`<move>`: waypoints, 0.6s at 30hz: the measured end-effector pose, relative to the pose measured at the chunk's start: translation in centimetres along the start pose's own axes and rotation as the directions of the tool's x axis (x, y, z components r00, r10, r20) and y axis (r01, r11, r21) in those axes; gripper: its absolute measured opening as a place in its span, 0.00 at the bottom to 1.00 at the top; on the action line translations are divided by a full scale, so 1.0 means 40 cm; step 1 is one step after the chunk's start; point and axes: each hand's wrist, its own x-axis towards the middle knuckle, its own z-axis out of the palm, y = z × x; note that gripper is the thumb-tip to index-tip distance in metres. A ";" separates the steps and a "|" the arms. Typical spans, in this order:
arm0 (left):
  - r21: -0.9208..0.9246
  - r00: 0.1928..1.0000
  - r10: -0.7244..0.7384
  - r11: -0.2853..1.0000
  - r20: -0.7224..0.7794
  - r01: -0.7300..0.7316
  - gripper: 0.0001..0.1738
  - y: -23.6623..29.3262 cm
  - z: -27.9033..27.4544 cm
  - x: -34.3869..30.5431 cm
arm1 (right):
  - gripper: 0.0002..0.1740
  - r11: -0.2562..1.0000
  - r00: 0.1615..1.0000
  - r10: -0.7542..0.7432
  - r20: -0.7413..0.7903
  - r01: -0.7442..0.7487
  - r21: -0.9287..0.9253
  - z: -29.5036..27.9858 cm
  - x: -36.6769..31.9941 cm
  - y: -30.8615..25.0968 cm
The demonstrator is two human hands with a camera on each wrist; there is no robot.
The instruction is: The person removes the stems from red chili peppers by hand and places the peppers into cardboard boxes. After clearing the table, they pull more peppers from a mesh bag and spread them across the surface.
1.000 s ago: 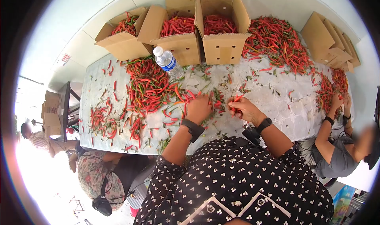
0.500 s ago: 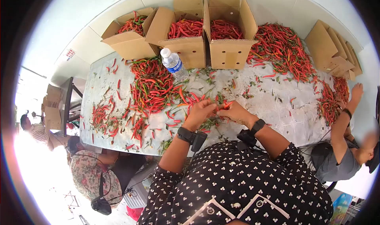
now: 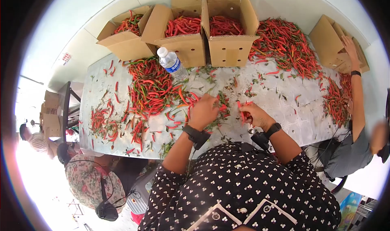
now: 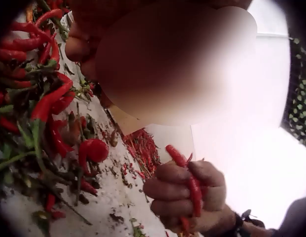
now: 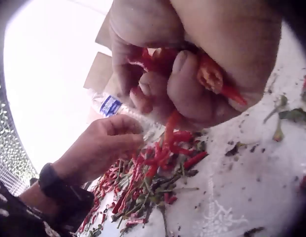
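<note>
Several red chilies (image 5: 210, 74) are bunched inside my right hand (image 3: 258, 116), whose fingers curl round them. In the left wrist view one red chili (image 4: 194, 190) pokes out between those fingers. My left hand (image 3: 204, 112) is apart from the right, back upward, low over the loose chilies (image 4: 46, 106) at the right side of the heap. From the right wrist, its thumb and forefinger show bent slightly with a gap between them and no chili in it. Stems and green bits (image 5: 153, 190) lie below that hand.
A large chili heap (image 3: 150, 86) lies to the left, with a water bottle (image 3: 171, 63) behind it. Cardboard boxes (image 3: 231, 50) of chilies line the back, beside another heap (image 3: 284, 46). Another person's arm (image 3: 356, 80) reaches to a box (image 3: 331, 44) at right.
My hands met half a second ago and have parted: the left went back to the chilies, the right moved rightward with its chilies. The person at right reached up to the box.
</note>
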 end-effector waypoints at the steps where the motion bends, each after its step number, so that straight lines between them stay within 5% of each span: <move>1: 0.069 0.997 0.030 0.997 0.067 -0.034 0.10 0.015 0.003 0.005 | 0.09 0.981 1.000 -0.005 -0.003 0.005 0.195 -0.011 0.009 0.015; 2: 0.069 0.997 0.032 0.997 0.067 -0.037 0.10 0.010 0.023 0.006 | 0.07 0.924 1.000 -0.009 -0.007 0.011 0.382 -0.020 0.018 0.030; 3: 0.119 0.993 0.034 0.992 0.115 -0.048 0.10 -0.006 0.053 0.004 | 0.07 0.924 1.000 -0.012 -0.007 0.014 0.382 -0.021 0.024 0.039; 5: 0.168 0.987 0.038 0.984 0.159 -0.065 0.10 -0.028 0.084 0.002 | 0.07 0.950 0.995 0.030 -0.094 0.001 0.312 -0.020 0.031 0.045; 7: 0.026 0.988 0.152 0.988 0.009 -0.152 0.12 -0.020 0.084 0.007 | 0.07 0.967 0.997 0.002 -0.081 0.018 0.254 -0.015 0.034 0.031; 11: -0.125 0.990 0.115 0.987 0.076 -0.105 0.12 0.047 0.032 0.003 | 0.09 0.985 0.993 -0.054 -0.109 0.071 0.160 0.022 0.044 0.021; 14: -0.094 0.965 0.254 0.961 -0.060 -0.259 0.11 0.061 0.016 -0.006 | 0.08 0.977 0.987 -0.067 -0.143 0.094 0.191 0.059 0.043 -0.002; 17: -0.261 0.987 0.160 0.953 0.000 -0.154 0.11 0.056 -0.001 -0.025 | 0.08 0.977 0.987 -0.065 -0.146 0.093 0.192 0.053 0.052 -0.004; 18: -0.343 0.999 0.000 0.939 -0.032 -0.011 0.12 0.053 -0.003 -0.032 | 0.08 0.977 0.987 -0.069 -0.144 0.096 0.189 0.050 0.052 -0.005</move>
